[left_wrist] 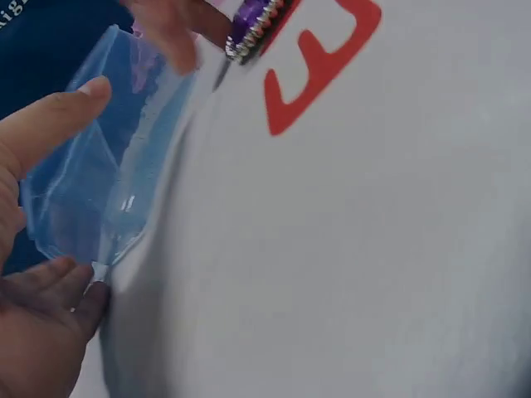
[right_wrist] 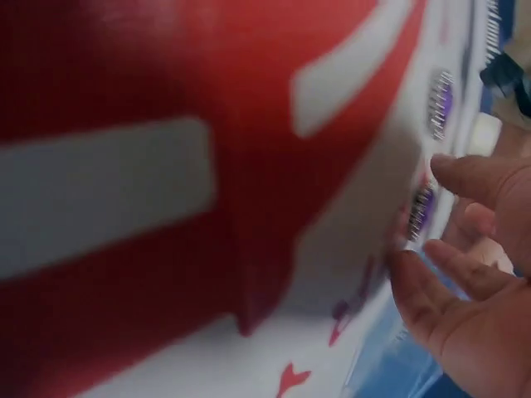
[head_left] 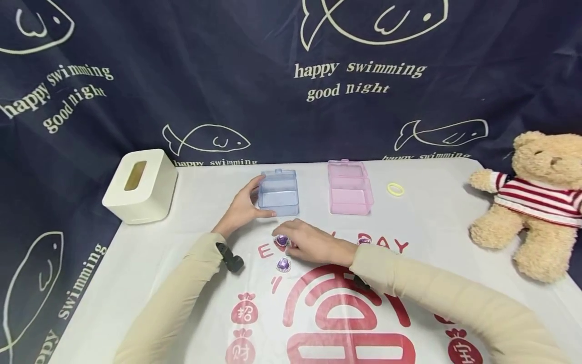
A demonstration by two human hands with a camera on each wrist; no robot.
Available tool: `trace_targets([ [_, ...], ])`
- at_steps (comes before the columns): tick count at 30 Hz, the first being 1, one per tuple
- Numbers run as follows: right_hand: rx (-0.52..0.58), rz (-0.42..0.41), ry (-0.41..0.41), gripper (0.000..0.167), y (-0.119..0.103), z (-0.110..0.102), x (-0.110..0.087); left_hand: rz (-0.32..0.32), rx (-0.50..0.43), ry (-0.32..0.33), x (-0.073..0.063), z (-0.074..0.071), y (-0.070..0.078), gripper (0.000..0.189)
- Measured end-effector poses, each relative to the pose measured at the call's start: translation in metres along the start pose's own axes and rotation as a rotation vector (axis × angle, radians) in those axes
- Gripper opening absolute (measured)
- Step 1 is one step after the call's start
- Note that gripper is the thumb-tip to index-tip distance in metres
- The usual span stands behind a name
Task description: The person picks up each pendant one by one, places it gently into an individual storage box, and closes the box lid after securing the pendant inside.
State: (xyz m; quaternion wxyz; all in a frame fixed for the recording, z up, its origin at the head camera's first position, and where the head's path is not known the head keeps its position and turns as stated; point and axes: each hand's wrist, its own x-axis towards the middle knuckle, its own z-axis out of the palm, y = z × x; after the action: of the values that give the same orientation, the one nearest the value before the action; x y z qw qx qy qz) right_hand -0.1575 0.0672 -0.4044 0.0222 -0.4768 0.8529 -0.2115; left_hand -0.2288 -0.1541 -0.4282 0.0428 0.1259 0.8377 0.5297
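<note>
A clear blue plastic box [head_left: 279,198] with compartments lies on the white table. My left hand [head_left: 242,208] holds it from the left, thumb [left_wrist: 62,116] at the near side and fingers [left_wrist: 51,286] by the far left corner. My right hand [head_left: 313,242] spreads its thumb and fingers around a purple heart-shaped gem [head_left: 282,240] edged with clear stones. The right wrist view shows this gem [right_wrist: 421,211] between the thumb and fingers, with gaps beside it. A second purple heart gem [head_left: 284,264] lies just nearer me. Another purple gem [head_left: 364,239] is partly hidden behind the right sleeve.
A pink plastic box [head_left: 350,194] stands to the right of the blue one, and a yellow ring [head_left: 395,189] lies beyond it. A white tissue box [head_left: 156,197] is at the left. At the right sits a teddy bear [head_left: 536,202] in a striped sweater.
</note>
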Motion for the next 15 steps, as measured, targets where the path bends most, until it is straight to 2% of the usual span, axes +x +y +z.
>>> trace_targets([
  [6,-0.022,-0.035,0.025,0.015,0.0015,0.0066,0.0025,0.016,0.048,0.039,0.0041,0.0008,-0.0062,0.101],
  [15,-0.001,-0.001,-0.009,0.015,0.0060,0.0041,0.0046,0.028,0.093,0.045,0.0071,-0.0005,-0.0080,0.099],
])
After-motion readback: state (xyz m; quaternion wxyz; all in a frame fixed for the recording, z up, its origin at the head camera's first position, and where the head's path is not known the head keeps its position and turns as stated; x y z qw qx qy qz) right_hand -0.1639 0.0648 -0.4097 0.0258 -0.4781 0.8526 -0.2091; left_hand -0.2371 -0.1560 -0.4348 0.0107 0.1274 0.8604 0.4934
